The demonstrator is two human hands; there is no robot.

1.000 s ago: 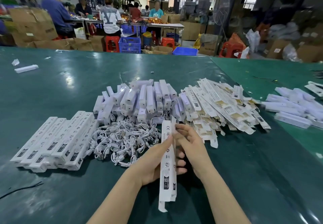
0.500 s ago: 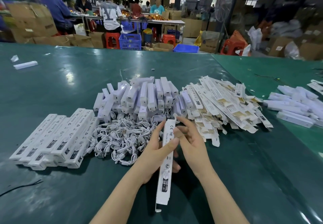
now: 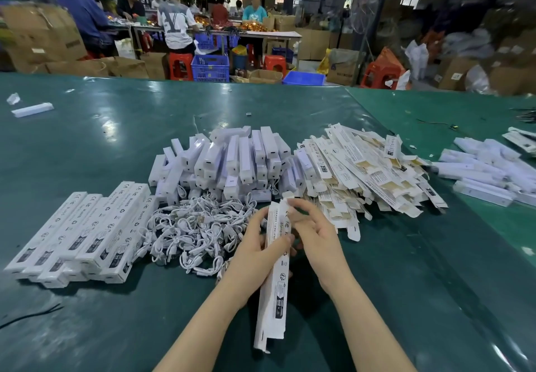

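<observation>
— So, what's leftmost?
— Packed boxes (image 3: 81,235), then tangled cables (image 3: 197,232).
— And the hands?
— Left hand (image 3: 255,252) wraps the long white carton (image 3: 278,293) mid-length, above the green table (image 3: 87,133); right hand (image 3: 316,235) pinches its far end with curled fingertips.

Green table (image 3: 116,139): boxes (image 3: 87,232), cables (image 3: 197,232), white units (image 3: 232,162), flat cartons (image 3: 362,174).

The cable heap (image 3: 200,232) lay on the table (image 3: 101,145). Left of the heap lay a row of boxes (image 3: 84,232), touching it. Directly behind it lay a stack of bars (image 3: 229,159). Behind and to its right sprawled the flat cartons (image 3: 362,174). Just to its right was one long carton (image 3: 275,270). Well to its right lay another pile (image 3: 487,171), and far behind-left a lone box (image 3: 32,109).
</observation>
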